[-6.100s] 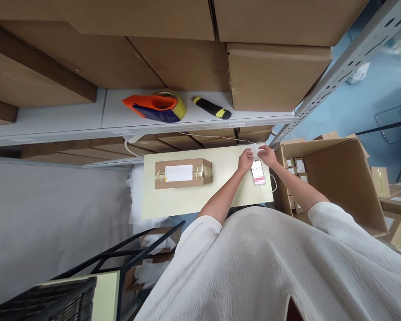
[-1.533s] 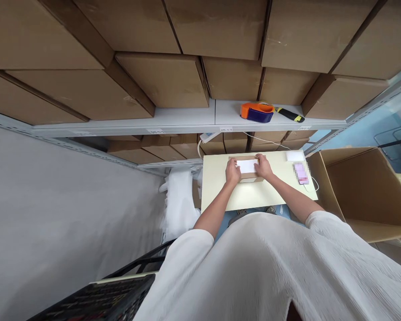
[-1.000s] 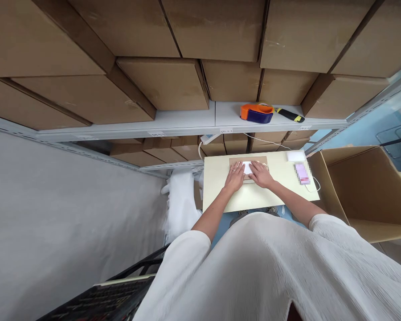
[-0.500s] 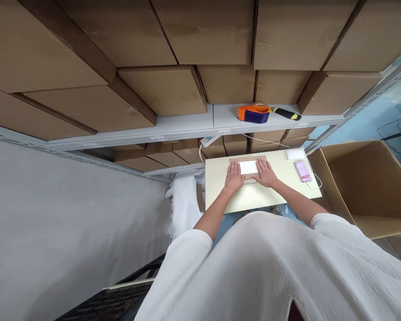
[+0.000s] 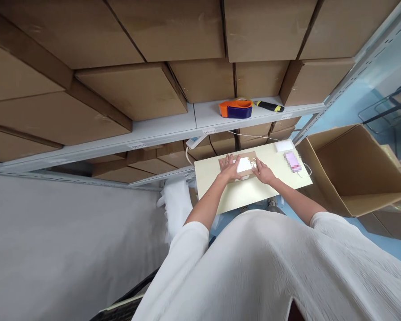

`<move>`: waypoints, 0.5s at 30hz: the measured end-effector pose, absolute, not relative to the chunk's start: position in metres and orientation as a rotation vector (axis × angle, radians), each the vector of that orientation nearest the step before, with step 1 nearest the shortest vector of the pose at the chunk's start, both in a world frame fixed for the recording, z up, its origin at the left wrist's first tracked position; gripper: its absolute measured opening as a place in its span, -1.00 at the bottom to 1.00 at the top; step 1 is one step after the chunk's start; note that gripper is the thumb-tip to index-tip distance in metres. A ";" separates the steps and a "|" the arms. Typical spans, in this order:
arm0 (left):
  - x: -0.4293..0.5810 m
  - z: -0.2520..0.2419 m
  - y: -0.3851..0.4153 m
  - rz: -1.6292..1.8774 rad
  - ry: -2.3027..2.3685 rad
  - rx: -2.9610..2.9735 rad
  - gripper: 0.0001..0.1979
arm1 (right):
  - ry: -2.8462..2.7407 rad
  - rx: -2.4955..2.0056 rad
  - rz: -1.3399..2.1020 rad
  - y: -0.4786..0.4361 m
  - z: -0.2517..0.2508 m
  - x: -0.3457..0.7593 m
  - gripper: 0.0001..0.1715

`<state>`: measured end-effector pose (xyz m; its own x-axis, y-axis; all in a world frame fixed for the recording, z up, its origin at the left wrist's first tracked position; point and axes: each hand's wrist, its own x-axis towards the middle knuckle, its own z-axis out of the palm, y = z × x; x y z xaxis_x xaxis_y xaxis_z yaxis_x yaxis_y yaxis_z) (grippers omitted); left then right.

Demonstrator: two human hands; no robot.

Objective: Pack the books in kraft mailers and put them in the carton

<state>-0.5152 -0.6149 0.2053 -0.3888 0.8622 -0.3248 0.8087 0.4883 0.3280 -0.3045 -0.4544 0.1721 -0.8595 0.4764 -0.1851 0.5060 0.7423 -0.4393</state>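
Observation:
A small brown cardboard box (image 5: 249, 155) lies flat on the pale yellow tabletop (image 5: 243, 195), a white label (image 5: 243, 165) on its upper face. My left hand (image 5: 230, 169) rests on the box's left part with its fingers spread, thumb by the label's lower edge. At the right end of the box, my right hand (image 5: 264, 173) touches it with the fingers stretched out, beside some white marks on the cardboard. Parts of the box are hidden under both hands.
A pink phone (image 5: 292, 161) and a white block (image 5: 284, 146) lie at the table's right. An orange tape dispenser (image 5: 235, 108) and a black-yellow cutter (image 5: 270, 106) sit on the shelf above, before stacked cartons (image 5: 200, 80). A big carton (image 5: 370, 169) stands open at right.
My right hand has slid off the label to the box's right end, uncovering white marks. My left hand has turned slightly and lies partly over the label. The view has shifted right.

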 end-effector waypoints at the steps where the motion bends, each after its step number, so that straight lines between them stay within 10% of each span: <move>1: -0.513 0.206 -0.615 0.169 2.295 1.401 0.41 | 2.877 0.795 -0.788 -0.454 0.173 -0.302 -0.03; 15: -0.433 0.262 -0.559 0.302 2.377 1.685 0.26 | 3.143 0.988 -1.002 -0.411 0.204 -0.217 -0.05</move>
<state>-0.4326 -0.5588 0.2617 -0.3230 0.9449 -0.0536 0.9014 0.3244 0.2867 -0.2173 -0.4106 0.2044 -0.7939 0.5983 0.1083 0.4253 0.6737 -0.6043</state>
